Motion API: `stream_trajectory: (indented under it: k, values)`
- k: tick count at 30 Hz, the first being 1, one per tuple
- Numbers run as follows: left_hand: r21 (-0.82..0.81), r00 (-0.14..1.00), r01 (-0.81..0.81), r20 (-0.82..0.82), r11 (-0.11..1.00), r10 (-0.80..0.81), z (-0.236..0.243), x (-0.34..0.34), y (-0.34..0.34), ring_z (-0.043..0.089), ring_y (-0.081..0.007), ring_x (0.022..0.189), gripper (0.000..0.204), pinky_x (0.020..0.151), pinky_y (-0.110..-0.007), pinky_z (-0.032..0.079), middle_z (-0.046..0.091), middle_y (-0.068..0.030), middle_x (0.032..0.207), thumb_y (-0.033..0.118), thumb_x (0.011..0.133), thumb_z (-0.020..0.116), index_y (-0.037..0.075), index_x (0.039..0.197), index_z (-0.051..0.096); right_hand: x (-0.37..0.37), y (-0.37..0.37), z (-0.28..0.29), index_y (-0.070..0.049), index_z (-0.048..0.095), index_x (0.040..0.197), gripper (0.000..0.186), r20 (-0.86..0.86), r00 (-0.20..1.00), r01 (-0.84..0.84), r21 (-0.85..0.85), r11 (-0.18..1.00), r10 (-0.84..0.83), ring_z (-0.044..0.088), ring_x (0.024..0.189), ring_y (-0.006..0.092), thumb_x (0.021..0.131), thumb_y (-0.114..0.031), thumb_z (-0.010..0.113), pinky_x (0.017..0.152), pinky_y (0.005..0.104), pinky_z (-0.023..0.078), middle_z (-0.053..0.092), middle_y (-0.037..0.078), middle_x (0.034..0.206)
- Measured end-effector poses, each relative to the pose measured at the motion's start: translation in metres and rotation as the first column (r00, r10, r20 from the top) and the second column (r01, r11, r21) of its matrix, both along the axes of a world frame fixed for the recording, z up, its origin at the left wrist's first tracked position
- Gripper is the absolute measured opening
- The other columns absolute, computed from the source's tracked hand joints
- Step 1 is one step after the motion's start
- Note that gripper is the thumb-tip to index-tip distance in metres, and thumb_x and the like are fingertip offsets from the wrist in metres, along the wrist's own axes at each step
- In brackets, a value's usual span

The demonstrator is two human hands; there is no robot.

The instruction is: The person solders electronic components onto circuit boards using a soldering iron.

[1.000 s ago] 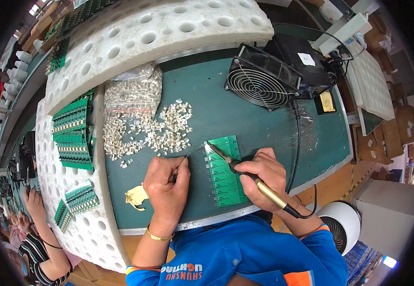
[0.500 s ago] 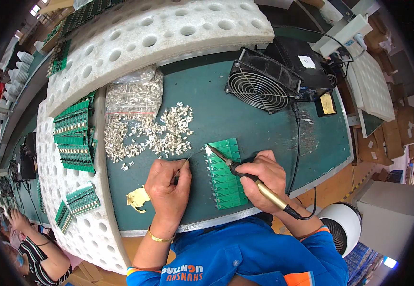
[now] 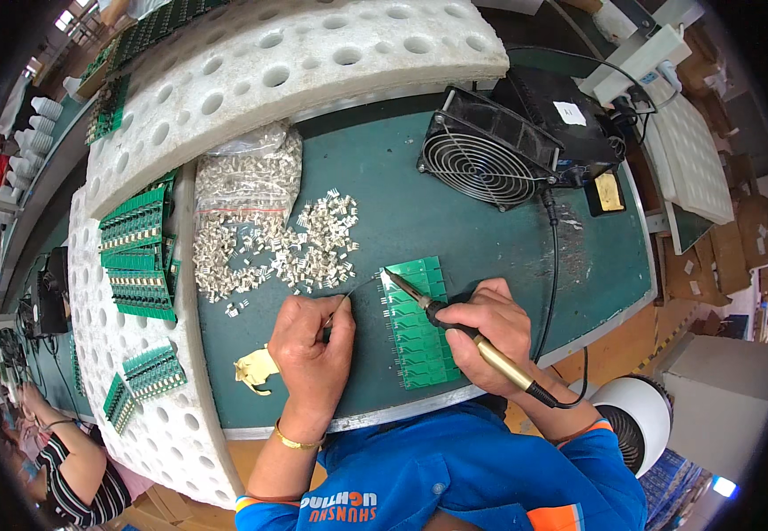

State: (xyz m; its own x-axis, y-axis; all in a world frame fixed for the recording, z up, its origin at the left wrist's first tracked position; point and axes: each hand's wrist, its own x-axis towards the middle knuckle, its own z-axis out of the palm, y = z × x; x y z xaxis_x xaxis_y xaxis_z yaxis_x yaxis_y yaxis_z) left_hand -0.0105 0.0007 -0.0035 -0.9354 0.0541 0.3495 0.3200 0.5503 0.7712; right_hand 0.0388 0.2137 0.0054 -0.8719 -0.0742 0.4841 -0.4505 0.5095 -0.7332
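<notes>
A green circuit board panel [image 3: 424,354] lies on the table in front of me, with connector pins along its left edge. My right hand [image 3: 490,332] grips a soldering iron [image 3: 501,361] like a pen; its tip rests at the panel's upper left corner. Pinched in my left hand [image 3: 313,345] is a thin solder wire [image 3: 359,288], whose end reaches toward the iron's tip. Whether wire and tip touch is too small to tell. Beside my left hand lies a crumpled yellow piece [image 3: 257,368]. Beyond it spreads a pile of small white connectors [image 3: 300,248].
A bag of connectors [image 3: 251,173] lies behind the pile. White foam blocks [image 3: 287,66] border the table at the back and left, some bearing circuit boards [image 3: 136,257]. A black fan [image 3: 490,155] and a yellow sponge [image 3: 608,192] stand at the back right. A co-worker's arm [image 3: 74,447] shows at far left.
My hands, the soldering iron and the panel hold almost the same place. At the far left, the co-worker's arm has shifted slightly.
</notes>
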Motion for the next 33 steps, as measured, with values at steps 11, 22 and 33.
stream_trajectory:
  k: [11,22,33]
  values:
    - [-0.02,0.999,0.018,-0.044,1.0,-0.019,-0.001,-0.0008,0.0026,0.052,-0.0131,0.059,0.008,0.053,-0.026,0.041,0.057,-0.0062,0.07,-0.005,0.078,0.075,0.0,0.08,0.068,-0.0005,0.0004,-0.0009,0.0,0.067,0.096,0.018,-0.014,1.0,0.001,0.012,1.0,0.0,0.054,0.057,0.0228,0.082,-0.011,0.069,0.072,0.0385,0.044,0.063,0.009,0.071]
    - [-0.033,0.999,0.022,-0.028,0.999,-0.023,0.0003,-0.0003,0.0036,0.053,-0.0135,0.059,0.008,0.053,-0.027,0.041,0.058,-0.0065,0.069,-0.004,0.077,0.075,0.0,0.08,0.068,-0.0003,0.0007,-0.0019,-0.001,0.065,0.098,0.018,-0.059,0.998,-0.011,0.064,0.998,0.015,0.055,0.055,0.0206,0.085,-0.013,0.068,0.071,0.0377,0.044,0.062,0.007,0.069]
    - [-0.022,0.999,0.028,-0.016,0.999,-0.028,-0.0003,0.0006,0.0049,0.053,-0.0143,0.059,0.008,0.054,-0.027,0.043,0.058,-0.0072,0.07,-0.004,0.078,0.075,0.0,0.08,0.069,0.0015,-0.0007,0.0007,-0.003,0.067,0.097,0.022,-0.062,0.998,0.001,0.063,0.998,0.002,0.057,0.053,0.0226,0.078,-0.011,0.073,0.067,0.0368,0.043,0.064,0.006,0.067]
